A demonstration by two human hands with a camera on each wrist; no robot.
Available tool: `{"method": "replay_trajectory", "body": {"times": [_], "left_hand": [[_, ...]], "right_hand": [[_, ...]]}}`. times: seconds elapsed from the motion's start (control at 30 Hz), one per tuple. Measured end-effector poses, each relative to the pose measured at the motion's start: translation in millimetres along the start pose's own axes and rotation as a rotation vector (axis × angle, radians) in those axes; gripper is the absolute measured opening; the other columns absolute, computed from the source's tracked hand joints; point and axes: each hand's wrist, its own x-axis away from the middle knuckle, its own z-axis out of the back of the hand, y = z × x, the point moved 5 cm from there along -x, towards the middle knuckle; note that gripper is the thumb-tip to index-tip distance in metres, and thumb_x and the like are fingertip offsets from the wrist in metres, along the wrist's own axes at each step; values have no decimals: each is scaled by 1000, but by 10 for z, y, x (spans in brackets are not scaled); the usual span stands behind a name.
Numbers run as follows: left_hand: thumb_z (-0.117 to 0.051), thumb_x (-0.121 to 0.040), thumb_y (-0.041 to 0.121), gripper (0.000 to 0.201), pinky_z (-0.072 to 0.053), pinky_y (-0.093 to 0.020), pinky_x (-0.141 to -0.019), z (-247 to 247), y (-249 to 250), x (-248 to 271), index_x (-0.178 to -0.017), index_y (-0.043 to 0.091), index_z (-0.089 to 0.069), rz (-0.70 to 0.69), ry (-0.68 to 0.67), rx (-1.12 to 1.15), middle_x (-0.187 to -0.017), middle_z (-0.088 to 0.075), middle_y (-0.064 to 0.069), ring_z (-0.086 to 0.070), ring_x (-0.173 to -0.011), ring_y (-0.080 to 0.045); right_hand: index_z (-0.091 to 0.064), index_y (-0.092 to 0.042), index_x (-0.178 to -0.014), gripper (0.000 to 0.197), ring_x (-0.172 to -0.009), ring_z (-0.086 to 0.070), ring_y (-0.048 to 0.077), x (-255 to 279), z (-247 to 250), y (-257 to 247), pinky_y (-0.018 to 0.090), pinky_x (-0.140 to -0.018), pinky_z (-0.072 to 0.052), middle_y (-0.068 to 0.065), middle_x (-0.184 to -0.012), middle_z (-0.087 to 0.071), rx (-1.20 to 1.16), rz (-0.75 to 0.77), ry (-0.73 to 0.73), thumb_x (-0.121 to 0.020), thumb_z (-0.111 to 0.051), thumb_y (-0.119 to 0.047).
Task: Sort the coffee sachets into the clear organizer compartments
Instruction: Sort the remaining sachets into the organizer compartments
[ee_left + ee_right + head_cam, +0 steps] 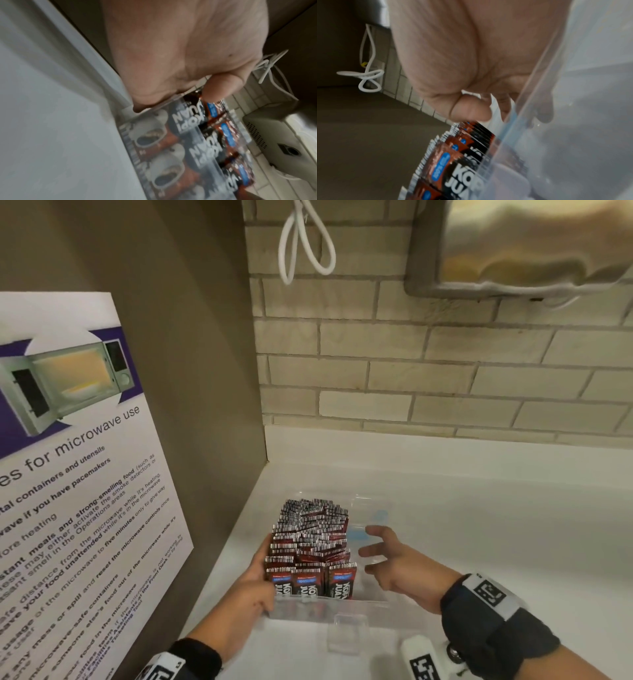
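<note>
A clear organizer [373, 606] stands on the white counter in the corner. Its left part is packed with upright red-and-black coffee sachets [310, 539]; the right compartment holds none. My left hand [258, 575] grips the organizer's left front wall, and in the left wrist view the thumb of the left hand [180, 54] hooks over the rim onto the sachets [197, 135]. My right hand [383, 556] hovers with fingers spread over the empty right side. In the right wrist view the right hand [471, 60] has its thumb just above the sachets [453, 155], with fingers showing through the organizer wall [530, 121].
A brown side panel with a microwave poster [68, 457] closes in the left. Behind is a tiled wall [445, 378] with a hanging white cable loop [301, 244] and a steel dispenser [513, 244]. A small clear piece [346, 633] and a white tagged object [421, 659] lie in front.
</note>
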Motion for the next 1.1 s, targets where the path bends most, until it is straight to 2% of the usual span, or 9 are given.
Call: {"method": "replay_trajectory", "body": {"times": [0.13, 0.23, 0.33, 0.43, 0.53, 0.63, 0.7, 0.9, 1.1], "left_hand": [[-40, -41, -8, 111, -33, -37, -86, -73, -157, 18, -146, 28, -30, 37, -43, -28, -129, -60, -8, -54, -120, -30], [-61, -45, 6, 116, -35, -37, -85, -75, -201, 81, -147, 41, -17, 21, -95, -80, -129, -61, 3, -55, -119, -24], [-83, -48, 19, 129, -48, -25, -79, -32, -141, 114, -146, 47, -3, 29, -133, -104, -132, -55, 17, -59, -115, -10], [-96, -40, 29, 146, -54, -32, -81, -20, -57, 57, -142, 53, 5, 27, -164, -164, -132, -51, 20, -60, -115, -10], [-95, -42, 15, 146, -51, -29, -90, -49, 17, -31, -140, 53, 6, 15, -212, -141, -135, -48, 15, -59, -118, -12], [-83, -59, -11, 138, -47, -36, -98, -133, 68, -106, -143, 48, 9, -44, -315, -129, -146, -41, 4, -51, -127, -21], [-76, -62, -19, 135, -47, -38, -98, -145, 82, -136, -143, 48, 10, -66, -333, -136, -147, -41, 1, -50, -129, -22], [-86, -58, -3, 139, -46, -36, -100, -98, 55, -189, -141, 52, 11, -62, -306, -189, -144, -40, 9, -50, -128, -13], [-87, -60, 4, 136, -45, -34, -102, -79, 65, -225, -141, 52, 12, -77, -258, -217, -142, -37, 20, -49, -127, -7]], "right_hand": [[-19, -26, -144, 95, -112, -51, 13, 69, -12, 31, 18, -77, -45, -3, -131, -41, 128, -43, -68, -55, -50, -15], [-13, -26, -147, 101, -117, -48, 14, 112, 13, 7, 26, -88, -47, -3, -140, -34, 178, -49, -128, -58, -60, -19], [3, -34, -147, 116, -126, -44, 20, 108, -10, -67, 27, -94, -45, 1, -148, -28, 243, -7, -181, -65, -78, -20], [17, -47, -141, 131, -115, -57, 20, 20, -64, -116, 37, -102, -44, 5, -141, -40, 237, 31, -227, -63, -85, -21], [16, -42, -142, 127, -116, -57, 14, -11, -165, -184, 33, -102, -45, 1, -133, -51, 156, 73, -300, -68, -82, -8], [7, -38, -136, 111, -107, -56, -3, -15, -293, -238, 15, -86, -49, -6, -130, -49, 46, 149, -390, -74, -69, 13], [6, -38, -131, 107, -101, -59, -8, -45, -365, -213, 13, -79, -49, -7, -126, -51, 27, 166, -412, -74, -66, 17], [6, -37, -139, 114, -119, -55, 10, -181, -395, -105, 24, -91, -49, 2, -135, -51, -9, 202, -378, -71, -74, 9], [7, -33, -138, 105, -112, -56, -4, -179, -424, -132, 12, -86, -46, -5, -129, -54, 45, 239, -357, -77, -72, 2]]}}
